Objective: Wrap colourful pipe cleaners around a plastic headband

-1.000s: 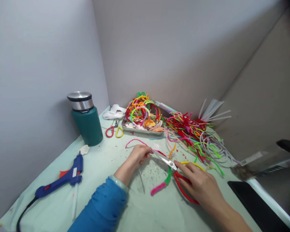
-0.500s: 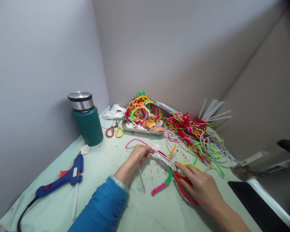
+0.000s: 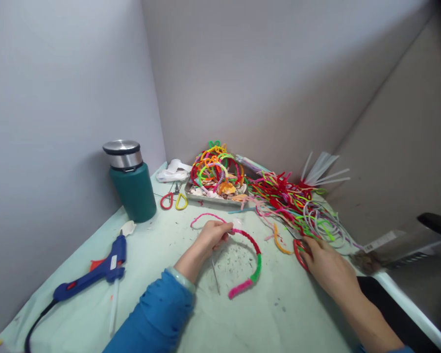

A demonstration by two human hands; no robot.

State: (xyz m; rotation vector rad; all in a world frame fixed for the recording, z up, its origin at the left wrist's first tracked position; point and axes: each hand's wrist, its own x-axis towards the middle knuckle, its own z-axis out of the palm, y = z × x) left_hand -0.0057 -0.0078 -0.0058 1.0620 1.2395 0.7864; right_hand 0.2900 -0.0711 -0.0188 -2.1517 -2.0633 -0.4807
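My left hand (image 3: 213, 236) is closed in a pinch on a curved band wrapped in pipe cleaner (image 3: 257, 267), red, green and pink along its length. A thin pink pipe cleaner end (image 3: 206, 214) runs loose behind the fingers. Below that hand, a bare thin wire-like strip (image 3: 215, 277) points toward me. On the right, my right hand (image 3: 327, 264) has its fingers on the red-handled scissors (image 3: 300, 255), at the edge of the pipe cleaner pile. The blades are mostly lost among the strands.
Pipe cleaners (image 3: 290, 196) lie heaped at the back right, beside a metal tray (image 3: 216, 200) of colourful looped pieces. A green bottle (image 3: 133, 191), a blue glue gun (image 3: 108, 264) and pliers (image 3: 174, 200) stand or lie leftward. An orange strip (image 3: 279, 241) lies near the scissors.
My right hand has carried the scissors away from the band, rightward to the pipe cleaner pile. An orange strip has shifted right. My left hand has stayed at the band.
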